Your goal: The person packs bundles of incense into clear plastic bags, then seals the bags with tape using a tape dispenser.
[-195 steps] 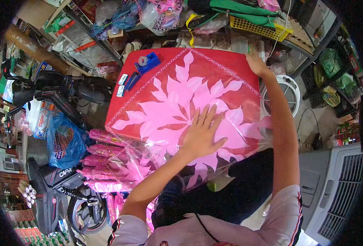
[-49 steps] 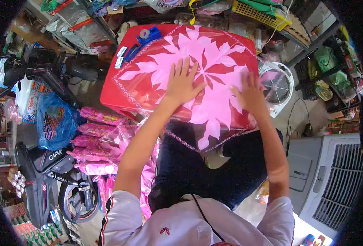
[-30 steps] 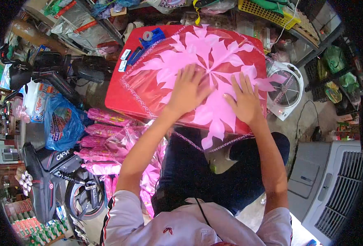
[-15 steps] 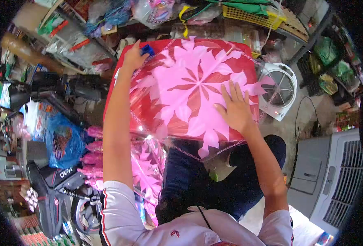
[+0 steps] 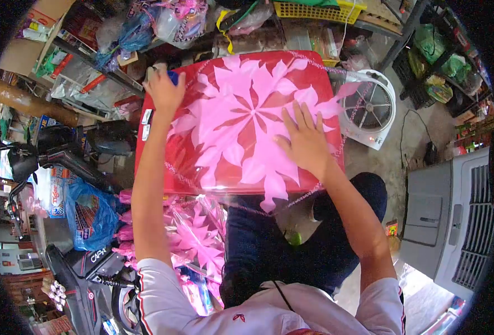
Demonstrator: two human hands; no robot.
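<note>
A clear plastic sheet with a large pink leaf-shaped pattern (image 5: 230, 120) and a speckled border lies spread over a red tabletop (image 5: 156, 148). Its near corner hangs past the front edge, above my lap. My right hand (image 5: 308, 142) rests flat on the pink pattern, fingers stretched and a little apart. At the tabletop's far left corner, my left hand (image 5: 165, 89) has its fingers curled around a small blue object (image 5: 173, 77), mostly hidden by the hand. Its exact kind does not show.
A white round-framed fan (image 5: 370, 109) stands right of the tabletop. More pink-patterned film (image 5: 205, 237) lies beside my left leg, near a blue plastic bag (image 5: 90, 218) and a black motorbike (image 5: 71, 279). Shelves with a yellow basket (image 5: 319, 11) line the back; a grey appliance (image 5: 448, 218) sits at right.
The view has shifted, so the tabletop appears further left. My left hand has moved slightly left and nearer along the corner, with the blue object. My right hand stays flat on the sheet.
</note>
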